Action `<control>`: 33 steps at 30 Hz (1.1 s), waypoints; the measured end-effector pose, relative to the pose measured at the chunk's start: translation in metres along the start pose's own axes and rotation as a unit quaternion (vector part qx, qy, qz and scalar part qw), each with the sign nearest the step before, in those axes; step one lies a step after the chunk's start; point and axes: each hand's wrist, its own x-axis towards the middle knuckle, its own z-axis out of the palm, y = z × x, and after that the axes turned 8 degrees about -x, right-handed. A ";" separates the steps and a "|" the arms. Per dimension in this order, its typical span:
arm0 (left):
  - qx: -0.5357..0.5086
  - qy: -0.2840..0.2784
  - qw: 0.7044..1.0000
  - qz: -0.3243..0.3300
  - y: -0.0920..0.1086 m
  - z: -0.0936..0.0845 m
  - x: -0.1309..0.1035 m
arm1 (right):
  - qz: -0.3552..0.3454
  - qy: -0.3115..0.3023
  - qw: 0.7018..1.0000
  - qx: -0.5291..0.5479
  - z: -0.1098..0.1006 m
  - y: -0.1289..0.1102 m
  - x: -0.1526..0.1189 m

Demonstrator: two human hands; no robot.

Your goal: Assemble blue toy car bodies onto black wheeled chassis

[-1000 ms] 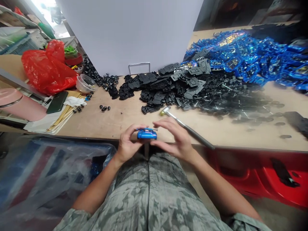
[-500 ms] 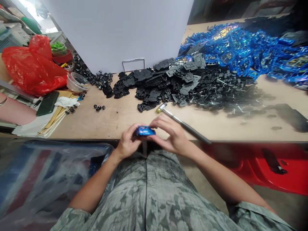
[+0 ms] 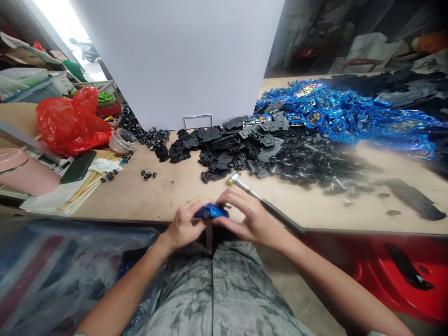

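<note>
A shiny blue toy car [image 3: 212, 211] is held between both hands at the table's front edge, a dark wheel showing on its near side. My left hand [image 3: 187, 223] closes on its left end, thumb below and fingers above. My right hand [image 3: 247, 212] pinches the right end between thumb and fingers. Just behind the right hand lies a hammer [image 3: 262, 199] with a yellow-tipped head, its dark handle pointing to the front right. Beyond it is a heap of black plastic car bases [image 3: 224, 149].
Wheels on axles [image 3: 308, 158] spread right of the bases, with blue car shells [image 3: 336, 116] behind. A white board [image 3: 189, 60] stands at the back. Leftward are a red plastic bag [image 3: 70, 123], a clear tub [image 3: 123, 141], a phone [image 3: 78, 166] and a red stool [image 3: 388, 275] at lower right.
The toy car has turned in my hands, so a wheel now faces me instead of a smooth blue end. My view has tilted up, and both hands keep their hold.
</note>
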 end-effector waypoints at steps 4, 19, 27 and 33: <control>0.045 -0.001 0.998 0.034 0.003 -0.002 -0.002 | -0.007 -0.003 1.000 -0.011 0.002 -0.004 -0.001; 0.024 -0.049 0.996 -0.073 0.032 -0.030 0.018 | 0.234 0.131 0.930 0.252 0.031 0.008 -0.035; 0.029 -0.046 0.998 -0.008 0.032 -0.028 0.013 | 0.162 0.073 0.971 0.161 0.023 0.002 -0.025; 0.043 -0.054 0.998 -0.013 0.031 -0.023 0.011 | 0.131 0.118 0.981 0.075 0.032 -0.008 -0.020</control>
